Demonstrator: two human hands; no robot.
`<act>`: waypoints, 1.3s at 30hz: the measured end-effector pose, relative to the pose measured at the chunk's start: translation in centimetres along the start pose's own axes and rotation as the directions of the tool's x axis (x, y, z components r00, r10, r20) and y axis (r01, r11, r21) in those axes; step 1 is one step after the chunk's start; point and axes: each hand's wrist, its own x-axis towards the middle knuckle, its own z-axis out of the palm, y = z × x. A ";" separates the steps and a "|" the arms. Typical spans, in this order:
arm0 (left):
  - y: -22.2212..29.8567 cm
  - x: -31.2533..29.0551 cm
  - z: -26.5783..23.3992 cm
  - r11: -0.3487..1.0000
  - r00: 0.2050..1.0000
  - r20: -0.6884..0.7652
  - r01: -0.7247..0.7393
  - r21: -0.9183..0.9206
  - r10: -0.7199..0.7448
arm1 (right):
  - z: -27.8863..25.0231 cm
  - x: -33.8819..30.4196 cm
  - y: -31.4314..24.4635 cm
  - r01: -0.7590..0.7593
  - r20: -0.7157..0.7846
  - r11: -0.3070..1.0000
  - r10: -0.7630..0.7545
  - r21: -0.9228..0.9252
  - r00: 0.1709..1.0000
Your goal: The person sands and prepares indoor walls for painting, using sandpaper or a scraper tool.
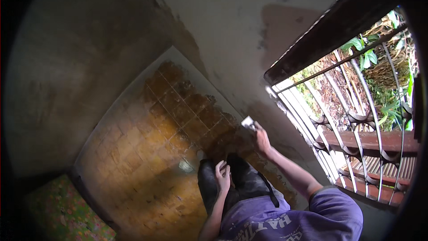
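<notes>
My right hand (262, 142) is stretched out to the low part of the wall (223, 44), beside the floor's edge. Its fingers are closed around a small flat tool with a bright white end (247, 121); its exact kind is too small and glaring to make out. My left hand (223, 175) rests over my dark trousers at the knee, fingers loosely bent and a little apart, with nothing seen in it. Below me spreads a tiled floor (147, 151) of yellow-brown tiles, with a darker brown stained band near the wall.
To the right is a window with curved metal bars (352, 116) and a dark frame (321, 31); plants show outside. A green flowered surface (67, 209) stands at the lower left. A small pale patch or object (186, 166) lies on the floor near my knees.
</notes>
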 end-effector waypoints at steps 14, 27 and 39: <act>-12.5 -0.9 -2.6 0.975 0.969 -0.114 0.219 -0.032 -0.221 | 9.1 14.5 25.3 0.293 0.296 0.245 -0.026 -0.924 0.955; -17.9 -3.1 -4.7 0.908 0.896 -0.228 0.315 -0.275 -0.380 | 4.1 13.7 15.6 0.036 -0.071 0.493 -0.196 -0.869 0.978; -18.6 -2.7 -6.2 0.912 0.892 -0.261 0.296 -0.283 -0.370 | 9.3 9.8 28.2 0.456 0.507 0.224 0.455 -0.861 0.732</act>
